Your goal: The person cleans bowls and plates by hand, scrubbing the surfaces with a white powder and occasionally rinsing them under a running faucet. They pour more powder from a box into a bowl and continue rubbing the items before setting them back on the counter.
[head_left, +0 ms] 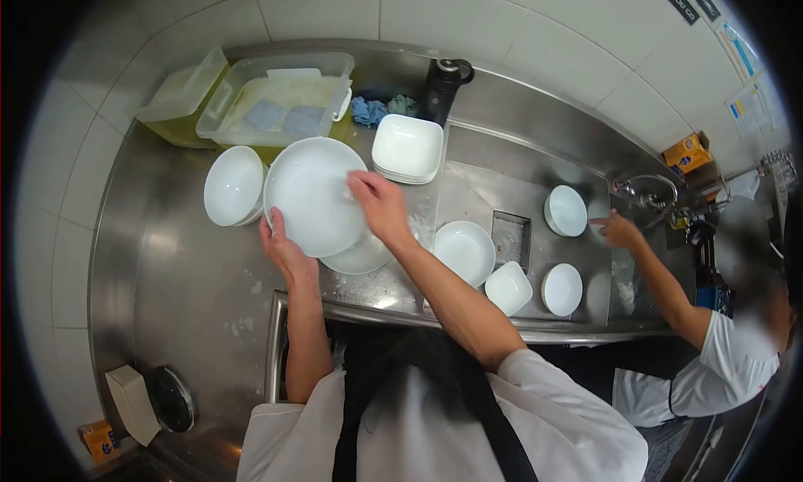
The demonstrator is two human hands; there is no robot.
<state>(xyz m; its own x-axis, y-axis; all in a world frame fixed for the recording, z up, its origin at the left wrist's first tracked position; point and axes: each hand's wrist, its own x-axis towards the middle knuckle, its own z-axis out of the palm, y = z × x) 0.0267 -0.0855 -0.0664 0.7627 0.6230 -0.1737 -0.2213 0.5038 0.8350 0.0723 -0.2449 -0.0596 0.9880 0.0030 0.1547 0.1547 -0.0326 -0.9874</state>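
A large round white plate [311,193] is tilted up above the steel counter, with my left hand [288,252] gripping its lower left rim. My right hand [381,202] is closed, its curled fingers over the right edge of the plate; what lies inside them, if anything, is hidden. Beneath is another white plate [361,260], partly covered. Deep white bowls [232,183], stacked, stand just left of the held plate. A stack of square white dishes [407,146] sits behind my right hand.
Behind are a clear plastic tub [280,106] of yellowish liquid, blue cloths [368,112] and a black bottle [443,89]. In the sink area on the right stand several white dishes, including a round bowl [464,255]. A co-worker's hand [617,229] reaches there, near the tap [657,193].
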